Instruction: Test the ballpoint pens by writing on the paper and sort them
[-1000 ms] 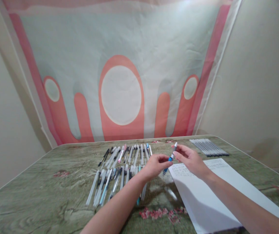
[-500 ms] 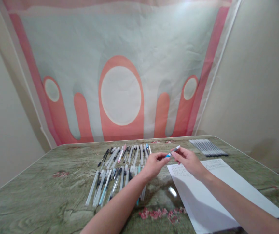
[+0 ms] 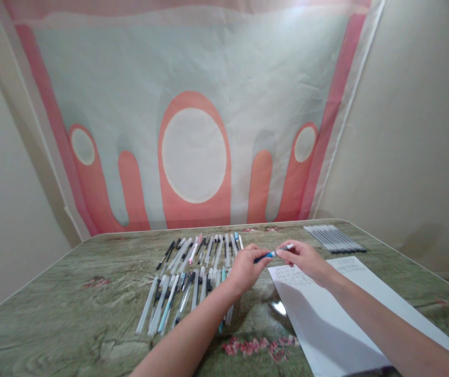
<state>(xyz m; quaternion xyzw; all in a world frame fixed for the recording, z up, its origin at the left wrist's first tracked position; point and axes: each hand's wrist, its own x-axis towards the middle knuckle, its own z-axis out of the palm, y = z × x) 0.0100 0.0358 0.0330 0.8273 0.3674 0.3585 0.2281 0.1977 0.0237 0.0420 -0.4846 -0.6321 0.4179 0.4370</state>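
Observation:
Both hands hold one blue, grey and white pen (image 3: 273, 253) between them, above the table and the top left corner of the paper. My left hand (image 3: 249, 266) is closed round the blue end. At the other end, my right hand (image 3: 300, 260) pinches the grey part, and a white tip sticks out past the fingers. Whether the pen's parts are joined or apart between the hands I cannot tell. Beneath my right forearm lies a white sheet of paper (image 3: 326, 314) with handwriting along its upper part.
Two rows of pens, a back row (image 3: 208, 248) and a front row (image 3: 165, 301), lie left of my hands; my left arm partly covers the front row. A neat row of clear refills or pens with dark ends (image 3: 334, 239) lies at the back right. A printed cloth (image 3: 193, 68) hangs behind the table.
The pen has tipped from a slant to nearly level. My left hand has shifted slightly, my right hand has dropped a little to the right, and both still grip the pen.

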